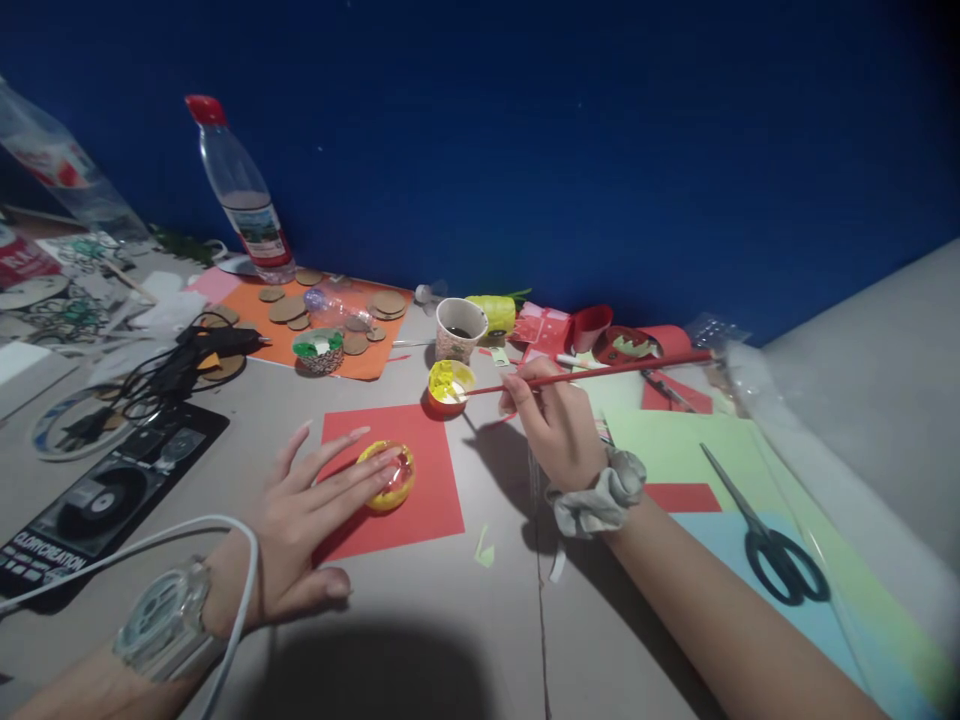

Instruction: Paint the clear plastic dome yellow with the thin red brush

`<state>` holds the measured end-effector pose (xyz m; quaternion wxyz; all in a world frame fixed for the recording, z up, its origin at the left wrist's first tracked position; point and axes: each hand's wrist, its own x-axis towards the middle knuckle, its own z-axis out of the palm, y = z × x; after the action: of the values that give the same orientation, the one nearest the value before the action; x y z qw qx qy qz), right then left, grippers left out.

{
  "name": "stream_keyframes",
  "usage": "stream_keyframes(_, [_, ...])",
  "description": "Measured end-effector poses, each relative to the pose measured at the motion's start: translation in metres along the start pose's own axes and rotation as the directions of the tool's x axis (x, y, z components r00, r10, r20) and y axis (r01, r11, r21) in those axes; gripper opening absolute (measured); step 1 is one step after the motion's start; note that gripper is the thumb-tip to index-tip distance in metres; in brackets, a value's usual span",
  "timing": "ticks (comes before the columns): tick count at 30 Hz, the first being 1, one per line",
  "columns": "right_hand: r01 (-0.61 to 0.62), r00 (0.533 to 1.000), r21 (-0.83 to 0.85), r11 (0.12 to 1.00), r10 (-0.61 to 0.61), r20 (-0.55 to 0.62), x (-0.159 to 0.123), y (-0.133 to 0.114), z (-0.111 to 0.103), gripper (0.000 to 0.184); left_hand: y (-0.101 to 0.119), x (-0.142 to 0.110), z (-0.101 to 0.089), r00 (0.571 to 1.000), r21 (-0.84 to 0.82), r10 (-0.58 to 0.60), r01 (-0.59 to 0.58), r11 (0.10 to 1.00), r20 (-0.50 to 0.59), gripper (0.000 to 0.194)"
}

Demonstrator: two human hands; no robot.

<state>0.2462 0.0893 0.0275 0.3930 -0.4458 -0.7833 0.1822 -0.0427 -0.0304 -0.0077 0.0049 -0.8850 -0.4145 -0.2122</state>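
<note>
My right hand (pixel 555 425) grips a long red paintbrush (pixel 622 368), its tip inside a small cup of yellow paint (pixel 448 384). With fingers stretched out, my left hand (pixel 322 510) rests its fingertips on a small round piece with a yellow-painted rim (pixel 388 500) and a clear, reddish middle. Beneath that piece lies a square of red paper (pixel 435 500). Just behind the paint stands a patterned paper cup (pixel 459 330) with dark liquid in it.
Black scissors (pixel 780 560) lie on coloured paper at right. A bottle with a red cap (pixel 251 215) stands behind orange paper (pixel 300 345) bearing cardboard discs. Tangled black cables (pixel 176 365) and a black printed box (pixel 105 490) are at left. A white cable (pixel 251 570) crosses my left wrist.
</note>
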Motion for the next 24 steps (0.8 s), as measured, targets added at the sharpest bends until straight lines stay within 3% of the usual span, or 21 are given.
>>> stream_keyframes(18, [-0.017, 0.989, 0.143, 0.99, 0.038, -0.145, 0.001, -0.001, -0.002, 0.022, -0.001, -0.001, 0.0, 1.0, 0.004, -0.001, 0.001, 1.0, 0.008, 0.078])
stream_keyframes(24, [0.032, 0.95, 0.3, 0.954, 0.064, -0.304, 0.007, -0.005, -0.01, 0.021, -0.002, 0.0, -0.001, 1.0, 0.005, 0.003, -0.003, 1.0, 0.013, 0.077])
